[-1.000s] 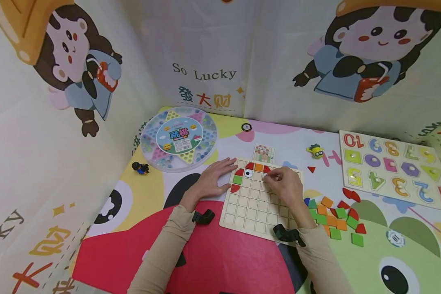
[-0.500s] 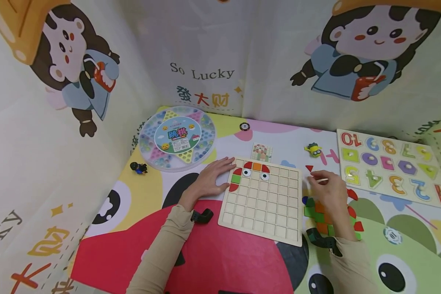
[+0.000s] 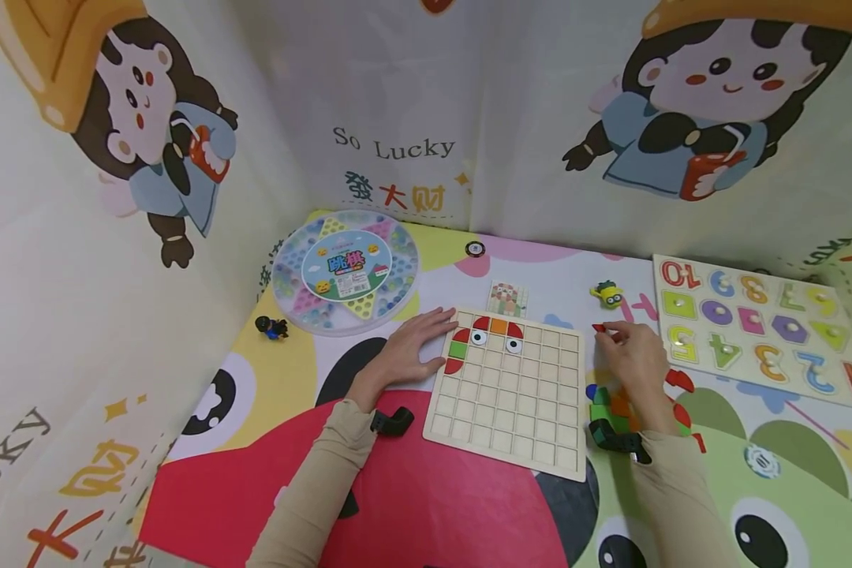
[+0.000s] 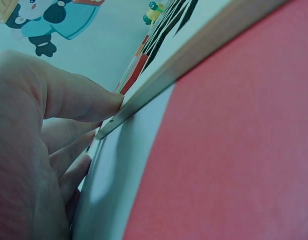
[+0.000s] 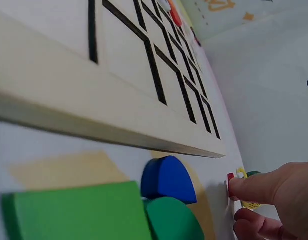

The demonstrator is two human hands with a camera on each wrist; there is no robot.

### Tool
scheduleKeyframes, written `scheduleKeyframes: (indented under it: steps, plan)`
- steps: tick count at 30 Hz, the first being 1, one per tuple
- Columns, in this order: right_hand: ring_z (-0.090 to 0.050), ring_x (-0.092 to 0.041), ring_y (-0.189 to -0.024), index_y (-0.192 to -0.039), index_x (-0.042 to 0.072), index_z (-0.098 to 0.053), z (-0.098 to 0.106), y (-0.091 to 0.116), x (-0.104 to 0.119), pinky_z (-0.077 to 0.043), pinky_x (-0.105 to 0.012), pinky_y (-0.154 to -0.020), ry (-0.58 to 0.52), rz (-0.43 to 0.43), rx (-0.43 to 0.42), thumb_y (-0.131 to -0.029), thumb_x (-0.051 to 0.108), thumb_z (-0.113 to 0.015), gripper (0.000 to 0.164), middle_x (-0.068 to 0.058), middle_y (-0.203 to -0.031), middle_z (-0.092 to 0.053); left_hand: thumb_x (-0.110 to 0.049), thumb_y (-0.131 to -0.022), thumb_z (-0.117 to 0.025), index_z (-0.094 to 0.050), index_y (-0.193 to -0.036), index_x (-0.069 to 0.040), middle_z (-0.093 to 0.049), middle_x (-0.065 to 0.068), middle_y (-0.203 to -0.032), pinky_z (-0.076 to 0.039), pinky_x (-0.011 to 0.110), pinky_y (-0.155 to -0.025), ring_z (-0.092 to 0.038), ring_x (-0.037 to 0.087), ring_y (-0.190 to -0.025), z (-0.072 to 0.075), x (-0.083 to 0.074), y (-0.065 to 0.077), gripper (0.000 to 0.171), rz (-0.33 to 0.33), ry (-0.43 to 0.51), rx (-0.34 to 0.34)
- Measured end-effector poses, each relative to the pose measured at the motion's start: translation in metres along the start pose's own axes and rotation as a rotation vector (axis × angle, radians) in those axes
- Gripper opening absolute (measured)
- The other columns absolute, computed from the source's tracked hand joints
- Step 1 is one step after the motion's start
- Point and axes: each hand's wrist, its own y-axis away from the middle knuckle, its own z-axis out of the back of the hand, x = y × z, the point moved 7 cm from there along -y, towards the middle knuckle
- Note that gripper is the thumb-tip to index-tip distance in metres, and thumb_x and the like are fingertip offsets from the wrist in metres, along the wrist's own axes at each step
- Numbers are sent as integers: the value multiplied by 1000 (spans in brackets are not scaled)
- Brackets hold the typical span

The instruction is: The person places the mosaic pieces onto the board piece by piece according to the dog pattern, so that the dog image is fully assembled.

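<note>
My left hand (image 3: pixel 406 347) rests at the left edge of a wooden grid board (image 3: pixel 500 426), fingers straight. In the left wrist view its thumb (image 4: pixel 88 102) touches the board's edge. Beyond the board's right side, my right hand (image 3: pixel 635 363) pinches a small red triangle tile (image 5: pixel 231 186) at the table surface; the fingers hide most of it. In the board's upper left cells lie two eye tiles, such as this eye tile (image 3: pixel 514 345), an orange square (image 3: pixel 498 326), a green square (image 3: pixel 457 349) and several red curved tiles (image 3: pixel 454 366).
Loose coloured tiles (image 3: pixel 599 412) lie under my right wrist, including a blue piece (image 5: pixel 168 181). Behind the board are a pattern card (image 3: pixel 507 299) and a yellow figure (image 3: pixel 607 294). A number puzzle (image 3: pixel 781 377) stands right, a round game box (image 3: pixel 346 315) left, near a dark figurine (image 3: pixel 271 327).
My right hand has left an eye tile on the board, moved right past its edge and come down on the red triangle tile. The left hand has stayed in place.
</note>
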Motion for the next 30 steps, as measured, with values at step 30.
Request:
scheduleKeyframes:
  steps: [30]
  plan:
    - [-62,-33,-81,-108,-8,-72,-24,20,88,-44,-18,-55,-239,436,72,-93,0,-63,20,-22,-96,-64,-27,-89,-60,-47,-148,-9,-33,7,-159,-19,47,-119,-23,26,-148,1,1,-1,63,0,-9,14]
